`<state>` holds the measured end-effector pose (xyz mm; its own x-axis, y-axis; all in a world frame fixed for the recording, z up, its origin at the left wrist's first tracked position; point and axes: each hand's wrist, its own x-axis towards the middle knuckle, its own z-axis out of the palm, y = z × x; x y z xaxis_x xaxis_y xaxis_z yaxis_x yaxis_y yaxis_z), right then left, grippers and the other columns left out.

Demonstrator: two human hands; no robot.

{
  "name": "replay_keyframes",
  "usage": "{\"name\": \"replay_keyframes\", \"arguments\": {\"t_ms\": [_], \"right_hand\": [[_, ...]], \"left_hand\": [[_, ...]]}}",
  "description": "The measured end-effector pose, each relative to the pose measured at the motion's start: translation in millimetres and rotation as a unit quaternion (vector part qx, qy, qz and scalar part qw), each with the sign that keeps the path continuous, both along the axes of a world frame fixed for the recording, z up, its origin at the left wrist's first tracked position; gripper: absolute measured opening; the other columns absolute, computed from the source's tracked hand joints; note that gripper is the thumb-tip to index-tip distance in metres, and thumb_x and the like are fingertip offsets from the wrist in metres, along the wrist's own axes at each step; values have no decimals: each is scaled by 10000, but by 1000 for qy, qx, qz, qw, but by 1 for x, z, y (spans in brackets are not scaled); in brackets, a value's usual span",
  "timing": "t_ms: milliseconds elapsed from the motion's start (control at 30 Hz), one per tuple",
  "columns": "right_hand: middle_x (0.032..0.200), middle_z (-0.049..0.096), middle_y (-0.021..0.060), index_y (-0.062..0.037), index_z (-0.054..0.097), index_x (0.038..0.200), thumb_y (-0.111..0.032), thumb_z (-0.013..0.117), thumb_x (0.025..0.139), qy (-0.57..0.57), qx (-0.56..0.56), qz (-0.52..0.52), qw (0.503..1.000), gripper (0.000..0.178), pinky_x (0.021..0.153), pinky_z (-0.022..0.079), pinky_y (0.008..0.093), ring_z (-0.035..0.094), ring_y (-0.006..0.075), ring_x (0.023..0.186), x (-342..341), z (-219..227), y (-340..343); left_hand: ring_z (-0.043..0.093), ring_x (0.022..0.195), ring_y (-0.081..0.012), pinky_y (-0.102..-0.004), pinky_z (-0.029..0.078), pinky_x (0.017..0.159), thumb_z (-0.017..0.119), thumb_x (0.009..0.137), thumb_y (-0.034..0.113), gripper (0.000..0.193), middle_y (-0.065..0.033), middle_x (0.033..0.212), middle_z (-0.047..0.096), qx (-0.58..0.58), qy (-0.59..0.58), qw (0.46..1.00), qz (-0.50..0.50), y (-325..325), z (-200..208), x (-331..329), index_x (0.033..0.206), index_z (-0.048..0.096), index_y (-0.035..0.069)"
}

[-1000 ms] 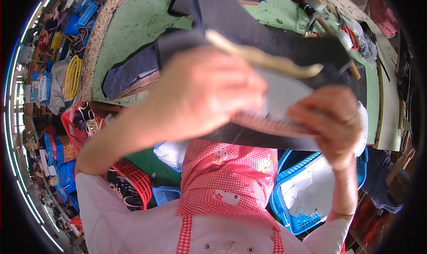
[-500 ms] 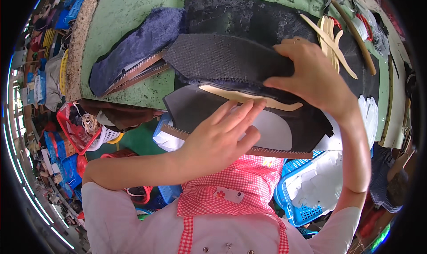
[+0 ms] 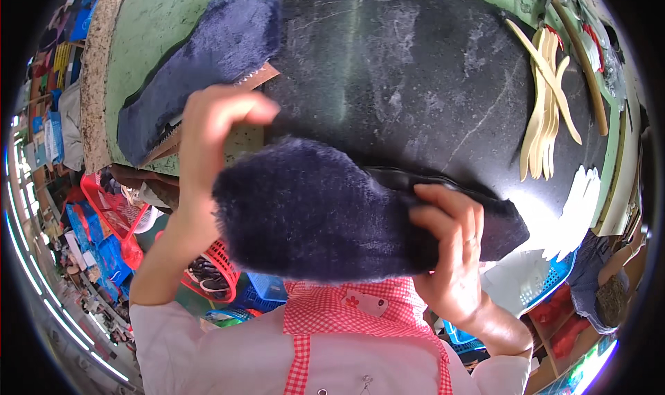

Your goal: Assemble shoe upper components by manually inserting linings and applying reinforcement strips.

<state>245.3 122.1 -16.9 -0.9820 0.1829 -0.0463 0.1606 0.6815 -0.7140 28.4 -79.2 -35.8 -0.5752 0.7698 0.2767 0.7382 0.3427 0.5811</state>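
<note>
Your right hand (image 3: 454, 249) pinches the navy plush piece (image 3: 312, 211), frame centre; left hand (image 3: 210, 135), blurred, curves open left of centre.

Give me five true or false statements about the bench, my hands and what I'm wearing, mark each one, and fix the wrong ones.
1. The right hand holds a dark blue fuzzy piece. True.
2. Only one hand is in view. False: the left hand is raised near the held piece's left end.
3. Pale sticks lie on the right part of the black mat. True.
4. Nothing worn is patterned. False: the apron is red-and-white checked.
5. A second blue fuzzy piece lies on the left side of the green bench. True.
</note>
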Motion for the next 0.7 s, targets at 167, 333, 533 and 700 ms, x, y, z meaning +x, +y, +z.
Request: {"name": "replay_keyframes", "arguments": {"t_ms": [167, 333, 533, 700], "right_hand": [[1444, 543, 148, 35, 612, 1310, 7, 592, 627, -26, -83, 11, 996, 684, 1027, 388, 394, 521, 299, 1083, -11, 10, 6], [1437, 564, 66, -108, 670, 1278, -117, 605, 728, -18, 185, 112, 976, 553, 841, 397, 338, 497, 207, 949, -17, 2, -17], [1420, 573, 76, -85, 680, 1208, -121, 607, 718, -32, 233, 118, 965, 497, 805, 433, 355, 519, 223, 919, -28, 12, -26], [1312, 627, 115, -57, 681, 1159, -93, 616, 706, -56, 181, 143, 971, 459, 842, 454, 373, 568, 259, 964, -18, 30, -3]], "left_hand": [[603, 755, -226, -354, 489, 769, 709, 721, 197, 242, -36, 875, 682, -20, -51, 973, -223, 32, -5, -30, 942, 751, 108], [568, 782, -193, -285, 500, 678, 745, 674, 142, 264, -13, 917, 659, 58, 90, 944, -311, 38, -13, -52, 929, 804, 173], [647, 863, -228, -322, 542, 670, 788, 687, 173, 365, -94, 1140, 628, -28, 107, 936, -334, 43, 30, -71, 1052, 786, 153], [480, 1369, -324, -452, 368, 1136, 630, 859, 485, 704, -168, 1500, 465, -70, -23, 943, -326, 33, -3, 44, 1350, 576, -17]]}}
